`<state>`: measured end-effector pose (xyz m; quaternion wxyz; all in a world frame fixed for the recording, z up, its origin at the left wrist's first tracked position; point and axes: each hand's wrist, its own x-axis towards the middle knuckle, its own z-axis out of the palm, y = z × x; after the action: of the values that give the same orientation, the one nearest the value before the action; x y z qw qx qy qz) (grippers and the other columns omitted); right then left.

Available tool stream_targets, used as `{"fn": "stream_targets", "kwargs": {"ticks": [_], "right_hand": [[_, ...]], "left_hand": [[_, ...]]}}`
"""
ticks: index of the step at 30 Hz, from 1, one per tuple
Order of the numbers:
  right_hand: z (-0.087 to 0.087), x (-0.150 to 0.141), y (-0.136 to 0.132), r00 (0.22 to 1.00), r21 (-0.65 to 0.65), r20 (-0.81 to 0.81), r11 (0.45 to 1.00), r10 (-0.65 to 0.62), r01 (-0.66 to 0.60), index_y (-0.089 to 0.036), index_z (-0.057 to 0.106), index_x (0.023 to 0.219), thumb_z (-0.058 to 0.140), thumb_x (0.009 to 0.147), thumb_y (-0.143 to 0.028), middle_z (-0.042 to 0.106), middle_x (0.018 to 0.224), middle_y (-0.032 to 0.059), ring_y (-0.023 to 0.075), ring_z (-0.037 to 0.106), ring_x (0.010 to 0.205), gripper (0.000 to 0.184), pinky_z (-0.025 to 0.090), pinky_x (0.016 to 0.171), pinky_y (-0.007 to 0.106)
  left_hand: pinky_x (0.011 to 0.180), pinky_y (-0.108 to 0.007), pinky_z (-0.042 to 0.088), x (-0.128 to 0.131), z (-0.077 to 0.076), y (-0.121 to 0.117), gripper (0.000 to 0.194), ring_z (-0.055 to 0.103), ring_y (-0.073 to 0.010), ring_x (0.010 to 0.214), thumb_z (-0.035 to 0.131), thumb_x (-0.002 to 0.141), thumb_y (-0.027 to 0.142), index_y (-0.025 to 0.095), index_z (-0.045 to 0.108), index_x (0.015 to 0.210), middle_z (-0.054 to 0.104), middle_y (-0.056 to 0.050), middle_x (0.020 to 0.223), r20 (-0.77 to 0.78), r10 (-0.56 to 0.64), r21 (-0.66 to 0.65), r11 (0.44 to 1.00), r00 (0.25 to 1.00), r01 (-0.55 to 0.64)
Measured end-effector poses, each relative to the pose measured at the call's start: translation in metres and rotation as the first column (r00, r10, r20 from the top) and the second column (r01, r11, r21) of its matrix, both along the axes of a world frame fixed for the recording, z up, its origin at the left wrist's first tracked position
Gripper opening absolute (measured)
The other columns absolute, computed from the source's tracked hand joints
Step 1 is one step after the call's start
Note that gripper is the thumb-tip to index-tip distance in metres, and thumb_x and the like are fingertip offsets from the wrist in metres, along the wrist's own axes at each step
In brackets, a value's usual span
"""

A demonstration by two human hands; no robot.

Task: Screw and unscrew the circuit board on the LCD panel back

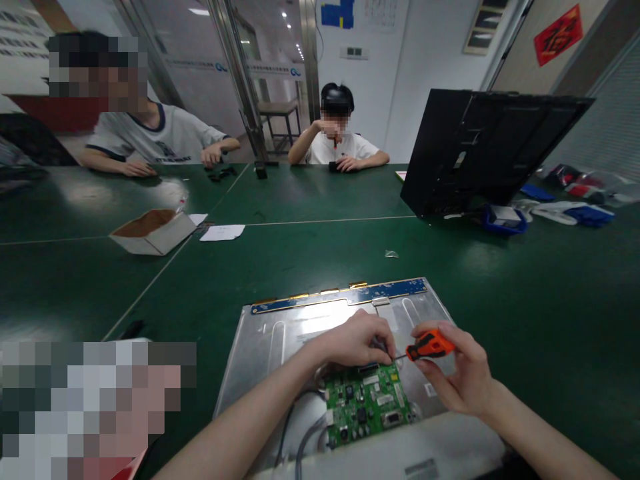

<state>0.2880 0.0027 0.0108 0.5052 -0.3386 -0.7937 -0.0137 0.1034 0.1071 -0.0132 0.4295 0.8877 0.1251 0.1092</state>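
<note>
My right hand [463, 367] grips a screwdriver [431, 345] by its orange and black handle, with the shaft pointing left. The shaft's tip meets the fingertips of my left hand [363, 339] near the upper right corner of a green circuit board [365, 403]. The fingers of my left hand are curled together there, and whatever they pinch is hidden. The board lies on the silver metal back of a display panel [260, 347]. Along the panel's far edge runs a blue circuit strip [340, 295]. Grey and black cables [303, 437] lead off the board's left side.
A black monitor casing [480, 153] stands at the back right, beside a blue tray [504, 219] and gloves [575, 212]. An open box [153, 233] and white paper [223, 232] lie left on the green table [300, 257]. Two people sit across; a blurred person is at lower left.
</note>
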Motion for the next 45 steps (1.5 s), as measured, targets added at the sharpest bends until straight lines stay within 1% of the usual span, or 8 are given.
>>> {"fn": "stream_targets", "kwargs": {"ticks": [4,8,11,15,20,26,32,45], "right_hand": [[0.007,-0.001,0.003,0.997,-0.022,-0.064,0.999,-0.04,0.039,-0.023,0.041,0.131,0.067,0.078,-0.012,0.061,0.095,0.0067,0.0211,0.063,0.083,0.06,0.056,0.065,0.034],[0.021,-0.007,0.002,0.988,-0.012,0.035,0.989,-0.149,0.149,-0.021,0.048,0.123,0.069,0.077,-0.015,0.06,0.096,0.0073,0.0206,0.062,0.084,0.051,0.055,0.066,0.033],[0.032,-0.013,0.001,0.979,-0.027,0.106,0.984,-0.173,0.177,-0.02,0.053,0.12,0.065,0.08,-0.012,0.063,0.097,0.0082,0.0194,0.064,0.083,0.043,0.055,0.065,0.03],[0.038,-0.02,0.0,0.984,-0.087,0.092,0.983,-0.152,0.16,-0.019,0.052,0.125,0.054,0.083,-0.007,0.067,0.107,0.0109,0.0228,0.066,0.099,0.043,0.056,0.079,0.035],[0.024,-0.022,-0.002,0.98,-0.036,0.012,0.979,-0.198,0.198,-0.021,0.048,0.127,0.063,0.08,-0.011,0.069,0.102,0.0081,0.0228,0.069,0.091,0.051,0.058,0.076,0.037],[0.004,-0.015,-0.003,0.971,-0.093,-0.175,0.984,-0.166,0.151,-0.024,0.041,0.13,0.065,0.079,-0.008,0.065,0.107,0.0087,0.0216,0.068,0.091,0.058,0.058,0.071,0.037],[0.011,-0.012,-0.003,0.985,-0.075,-0.114,0.99,-0.127,0.119,-0.022,0.042,0.132,0.061,0.082,-0.009,0.064,0.109,0.0112,0.0235,0.064,0.1,0.056,0.058,0.074,0.038],[0.012,-0.015,-0.002,0.984,-0.032,-0.104,0.99,-0.143,0.14,-0.023,0.04,0.132,0.063,0.082,-0.009,0.062,0.101,0.0079,0.0196,0.064,0.09,0.057,0.058,0.069,0.034]], "left_hand": [[0.073,-0.021,0.043,0.0,0.002,-0.001,0.009,0.061,-0.0134,0.075,0.076,0.074,0.009,0.016,0.071,0.078,0.066,0.0,0.078,0.004,0.0,0.008,1.0,1.0,0.0],[0.07,-0.021,0.043,0.001,0.007,-0.002,0.011,0.06,-0.0135,0.073,0.077,0.071,0.007,0.015,0.07,0.075,0.065,0.001,0.074,0.014,0.008,0.025,1.0,1.0,-0.008],[0.069,-0.021,0.043,0.0,0.011,-0.002,0.014,0.06,-0.0135,0.072,0.076,0.07,0.005,0.015,0.069,0.075,0.064,0.002,0.073,0.02,0.004,0.032,0.999,1.0,-0.005],[0.068,-0.021,0.043,-0.001,0.011,-0.003,0.014,0.06,-0.0135,0.071,0.074,0.071,0.005,0.015,0.069,0.079,0.066,0.001,0.076,0.023,0.002,0.03,1.0,1.0,-0.003],[0.069,-0.022,0.043,-0.001,0.009,-0.003,0.013,0.06,-0.0137,0.072,0.075,0.071,0.006,0.015,0.069,0.077,0.066,0.001,0.075,0.028,0.014,0.028,0.999,1.0,-0.015],[0.071,-0.022,0.042,-0.001,0.008,-0.002,0.012,0.061,-0.0141,0.073,0.076,0.072,0.008,0.016,0.071,0.077,0.067,0.001,0.075,0.029,0.01,0.021,1.0,1.0,-0.011],[0.073,-0.023,0.042,0.0,0.008,0.0,0.011,0.061,-0.0143,0.076,0.074,0.073,0.007,0.016,0.072,0.079,0.067,0.0,0.079,0.024,-0.011,0.007,1.0,1.0,0.011],[0.071,-0.022,0.044,0.001,0.008,0.001,0.01,0.059,-0.0135,0.073,0.072,0.073,0.007,0.015,0.07,0.078,0.065,0.0,0.078,0.022,-0.011,-0.006,1.0,1.0,0.011]]}}
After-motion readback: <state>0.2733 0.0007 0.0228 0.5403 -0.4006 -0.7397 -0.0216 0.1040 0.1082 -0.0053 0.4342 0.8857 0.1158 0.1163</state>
